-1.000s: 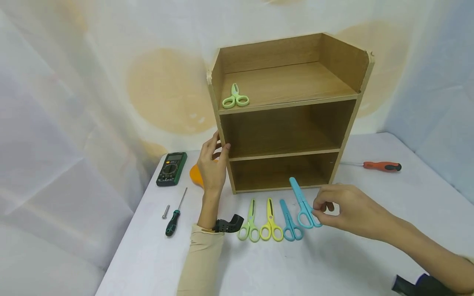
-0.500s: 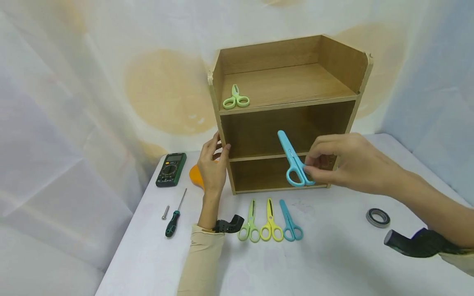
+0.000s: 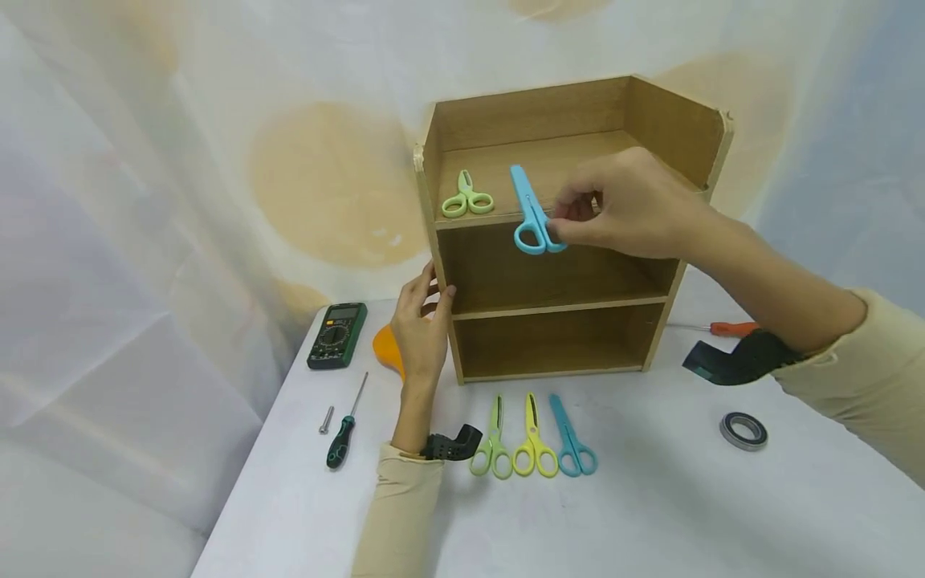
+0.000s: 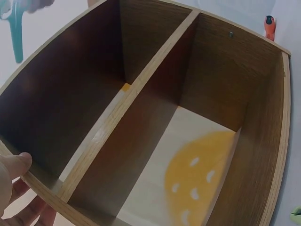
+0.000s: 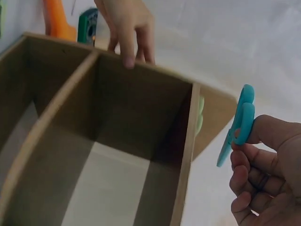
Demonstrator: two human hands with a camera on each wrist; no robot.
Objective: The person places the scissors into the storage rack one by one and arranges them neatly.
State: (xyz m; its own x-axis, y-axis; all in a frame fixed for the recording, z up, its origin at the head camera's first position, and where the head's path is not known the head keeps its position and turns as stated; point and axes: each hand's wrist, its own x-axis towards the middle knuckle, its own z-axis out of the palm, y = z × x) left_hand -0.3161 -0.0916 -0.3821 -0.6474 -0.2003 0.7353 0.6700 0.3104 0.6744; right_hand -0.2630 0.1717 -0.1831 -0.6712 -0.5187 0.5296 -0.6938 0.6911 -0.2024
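Note:
In the head view, light blue scissors [image 3: 530, 210] hang by one handle loop from the thumb and fingertips of my right hand [image 3: 632, 201]. They are in front of the top board of a wooden shelf [image 3: 556, 308], right of light green scissors [image 3: 466, 197] lying on that board. My left hand [image 3: 422, 333] grips the shelf's left side panel, thumb at the front edge and fingers round the outside. The right wrist view shows the pinched blue scissors [image 5: 239, 123] edge-on, beside the top board.
Light green [image 3: 495, 441], yellow [image 3: 533, 441] and darker blue scissors [image 3: 571, 440] lie in a row before the shelf. Leftward are a multimeter [image 3: 337, 335], a green screwdriver [image 3: 342, 440], a bolt [image 3: 327, 421] and an orange object [image 3: 387, 348]. A bearing ring [image 3: 744, 431] and red-handled screwdriver [image 3: 731, 329] lie right.
My right hand has lifted the light blue scissors from near the table, up and leftward past the lower compartments to the top board. My left hand has kept its grip on the side panel.

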